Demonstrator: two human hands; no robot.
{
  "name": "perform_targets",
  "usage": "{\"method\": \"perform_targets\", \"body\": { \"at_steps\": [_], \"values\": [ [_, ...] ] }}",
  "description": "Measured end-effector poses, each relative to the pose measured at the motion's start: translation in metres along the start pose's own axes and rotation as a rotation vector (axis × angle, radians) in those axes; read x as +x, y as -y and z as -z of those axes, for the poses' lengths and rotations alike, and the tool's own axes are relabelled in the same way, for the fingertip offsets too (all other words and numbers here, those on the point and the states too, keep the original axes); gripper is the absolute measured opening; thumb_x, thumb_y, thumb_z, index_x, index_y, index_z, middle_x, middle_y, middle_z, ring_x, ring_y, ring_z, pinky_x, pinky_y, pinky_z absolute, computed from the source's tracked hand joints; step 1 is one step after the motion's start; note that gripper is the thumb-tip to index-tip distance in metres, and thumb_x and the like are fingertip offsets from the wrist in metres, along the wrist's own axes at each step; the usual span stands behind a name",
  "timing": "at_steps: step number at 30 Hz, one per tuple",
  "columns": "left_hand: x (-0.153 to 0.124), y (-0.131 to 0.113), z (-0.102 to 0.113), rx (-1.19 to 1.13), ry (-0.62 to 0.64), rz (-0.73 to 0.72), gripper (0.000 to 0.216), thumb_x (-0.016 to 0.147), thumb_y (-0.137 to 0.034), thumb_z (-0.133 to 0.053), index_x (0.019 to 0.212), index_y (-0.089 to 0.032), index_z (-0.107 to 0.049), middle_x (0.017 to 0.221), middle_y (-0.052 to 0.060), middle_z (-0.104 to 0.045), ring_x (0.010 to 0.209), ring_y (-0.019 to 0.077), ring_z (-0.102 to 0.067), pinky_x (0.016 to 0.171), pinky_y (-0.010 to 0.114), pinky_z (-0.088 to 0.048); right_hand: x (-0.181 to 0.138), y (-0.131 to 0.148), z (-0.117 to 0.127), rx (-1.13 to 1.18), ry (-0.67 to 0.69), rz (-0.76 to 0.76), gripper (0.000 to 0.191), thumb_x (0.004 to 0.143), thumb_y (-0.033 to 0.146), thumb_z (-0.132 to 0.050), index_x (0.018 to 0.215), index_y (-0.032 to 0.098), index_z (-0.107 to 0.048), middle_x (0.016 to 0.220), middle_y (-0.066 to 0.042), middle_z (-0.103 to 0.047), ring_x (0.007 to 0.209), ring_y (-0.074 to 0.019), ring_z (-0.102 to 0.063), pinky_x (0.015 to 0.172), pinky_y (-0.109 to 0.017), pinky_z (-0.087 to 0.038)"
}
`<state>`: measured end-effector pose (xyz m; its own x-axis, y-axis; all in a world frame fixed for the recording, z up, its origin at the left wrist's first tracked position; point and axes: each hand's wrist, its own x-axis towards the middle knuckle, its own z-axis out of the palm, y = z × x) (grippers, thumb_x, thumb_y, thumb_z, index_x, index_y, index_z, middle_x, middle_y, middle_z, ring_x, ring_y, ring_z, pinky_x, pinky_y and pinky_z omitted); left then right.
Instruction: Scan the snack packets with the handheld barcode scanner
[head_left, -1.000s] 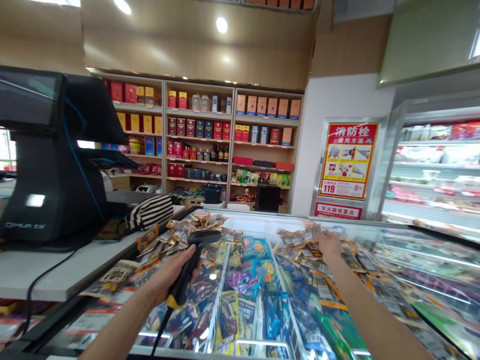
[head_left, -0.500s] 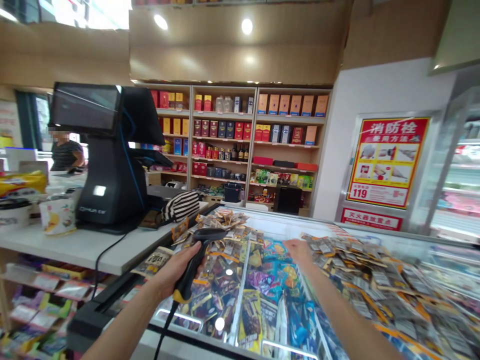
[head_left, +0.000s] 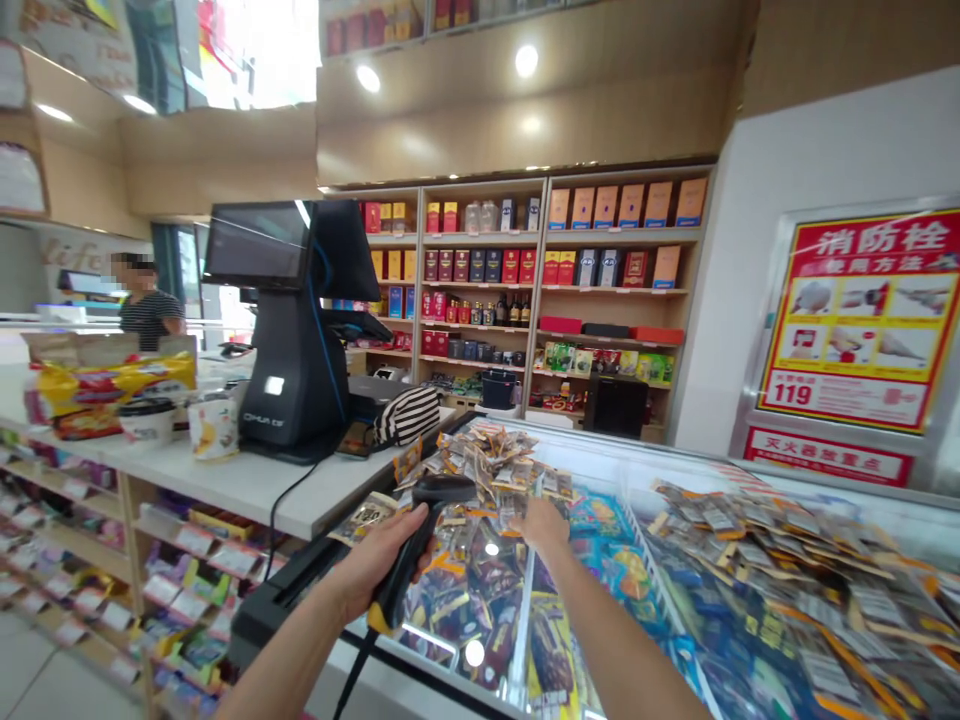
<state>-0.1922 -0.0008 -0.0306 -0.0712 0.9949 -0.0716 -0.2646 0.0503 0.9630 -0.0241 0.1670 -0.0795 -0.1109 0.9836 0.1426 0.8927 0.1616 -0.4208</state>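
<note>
My left hand [head_left: 386, 565] is wrapped round the grip of a black barcode scanner [head_left: 409, 570], which has a yellow base and a trailing cable. The scanner's head is tilted toward a heap of small snack packets [head_left: 480, 455] on the freezer's glass top. At the near edge of this heap is my right hand [head_left: 546, 525], fingers curled and pinched at a small brown-and-orange snack packet [head_left: 514, 503]. The fingertips are partly hidden. A second, wider heap of similar packets [head_left: 817, 580] spreads over the glass on the right.
Bagged goods show through the freezer's glass [head_left: 480, 600]. On the white counter [head_left: 292, 490] stand a black checkout terminal [head_left: 292, 370], a striped pouch [head_left: 409, 415] and cups [head_left: 214, 425]. A person in a striped top [head_left: 150, 315] is farther back. Shelves of boxes [head_left: 480, 265] line the wall.
My right hand has moved left, from between the two heaps to the left heap's packets. The view has turned left. My left hand still holds the scanner.
</note>
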Motion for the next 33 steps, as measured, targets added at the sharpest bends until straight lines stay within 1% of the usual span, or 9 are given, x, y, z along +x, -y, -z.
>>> {"method": "perform_targets", "body": {
  "at_steps": [4, 6, 9, 11, 14, 17, 24, 27, 33],
  "values": [
    [0.003, 0.004, -0.015, 0.009, 0.044, -0.008, 0.030, 0.067, -0.044, -0.047, 0.069, -0.014, -0.048, 0.056, 0.000, -0.052, 0.043, 0.0064, -0.044, 0.040, 0.018, -0.034, 0.007, -0.032, 0.010, 0.220, 0.020, 0.022, 0.018, 0.038, 0.022, -0.066, 0.049, 0.016, -0.053, 0.061, -0.008, -0.061, 0.066, -0.0233, -0.057, 0.051, -0.028, -0.038],
    [0.005, 0.006, -0.022, 0.016, 0.076, -0.005, 0.031, 0.066, -0.044, -0.047, 0.067, -0.013, -0.049, 0.056, 0.000, -0.052, 0.043, 0.0064, -0.045, 0.040, 0.019, -0.034, 0.007, -0.050, 0.016, 0.307, 0.038, 0.050, 0.016, 0.038, 0.017, -0.064, 0.044, 0.017, -0.050, 0.050, -0.002, -0.056, 0.056, -0.0189, -0.055, 0.047, -0.024, -0.035],
    [0.007, 0.008, -0.032, 0.009, 0.136, 0.004, 0.032, 0.066, -0.045, -0.047, 0.068, -0.013, -0.050, 0.058, 0.001, -0.053, 0.044, 0.0067, -0.046, 0.041, 0.019, -0.035, 0.002, -0.078, 0.022, 0.388, 0.006, 0.050, 0.010, 0.047, 0.019, -0.058, 0.052, 0.017, -0.049, 0.046, 0.002, -0.052, 0.048, -0.0134, -0.051, 0.042, -0.021, -0.033],
    [0.010, 0.008, -0.039, 0.003, 0.165, 0.008, 0.032, 0.067, -0.045, -0.047, 0.069, -0.013, -0.051, 0.058, 0.001, -0.054, 0.044, 0.0066, -0.046, 0.041, 0.019, -0.035, -0.002, -0.097, 0.025, 0.520, -0.053, 0.013, 0.009, 0.053, 0.022, -0.053, 0.058, 0.017, -0.047, 0.045, 0.004, -0.049, 0.045, -0.0114, -0.048, 0.040, -0.020, -0.032],
    [0.013, 0.008, -0.052, 0.007, 0.171, 0.016, 0.032, 0.067, -0.045, -0.047, 0.069, -0.013, -0.051, 0.056, 0.000, -0.052, 0.043, 0.0063, -0.044, 0.040, 0.019, -0.035, -0.007, -0.125, 0.029, 0.723, -0.133, -0.050, 0.012, 0.054, 0.024, -0.050, 0.061, 0.018, -0.043, 0.046, 0.005, -0.047, 0.042, -0.0099, -0.045, 0.040, -0.020, -0.032],
    [0.015, 0.008, -0.066, 0.017, 0.200, 0.026, 0.031, 0.067, -0.044, -0.047, 0.070, -0.013, -0.051, 0.056, 0.000, -0.052, 0.043, 0.0064, -0.044, 0.041, 0.019, -0.034, -0.009, -0.146, 0.035, 0.766, -0.189, -0.070, 0.014, 0.054, 0.025, -0.050, 0.062, 0.018, -0.040, 0.048, 0.005, -0.047, 0.043, -0.0093, -0.045, 0.041, -0.019, -0.032],
    [0.017, 0.011, -0.087, 0.038, 0.291, 0.092, 0.031, 0.067, -0.044, -0.046, 0.070, -0.014, -0.051, 0.058, 0.000, -0.053, 0.044, 0.0066, -0.045, 0.041, 0.018, -0.033, -0.011, -0.162, 0.046, 0.725, -0.255, -0.069, 0.015, 0.053, 0.025, -0.052, 0.064, 0.017, -0.046, 0.051, 0.003, -0.052, 0.048, -0.0115, -0.047, 0.043, -0.020, -0.032],
    [0.017, 0.014, -0.093, 0.038, 0.342, 0.095, 0.029, 0.068, -0.043, -0.046, 0.068, -0.014, -0.050, 0.057, 0.000, -0.052, 0.045, 0.0065, -0.044, 0.041, 0.018, -0.033, -0.012, -0.165, 0.046, 0.713, -0.259, -0.046, 0.014, 0.052, 0.025, -0.051, 0.062, 0.016, -0.047, 0.051, 0.003, -0.052, 0.048, -0.0113, -0.047, 0.043, -0.020, -0.031],
    [0.016, 0.011, -0.102, -0.008, 0.400, 0.100, 0.030, 0.067, -0.043, -0.048, 0.073, -0.014, -0.052, 0.059, 0.001, -0.052, 0.045, 0.0064, -0.044, 0.042, 0.019, -0.033, -0.011, -0.166, 0.042, 0.649, -0.304, -0.012, 0.013, 0.052, 0.026, -0.051, 0.059, 0.017, -0.046, 0.047, 0.004, -0.049, 0.047, -0.0111, -0.045, 0.044, -0.020, -0.031]
  ]
}}
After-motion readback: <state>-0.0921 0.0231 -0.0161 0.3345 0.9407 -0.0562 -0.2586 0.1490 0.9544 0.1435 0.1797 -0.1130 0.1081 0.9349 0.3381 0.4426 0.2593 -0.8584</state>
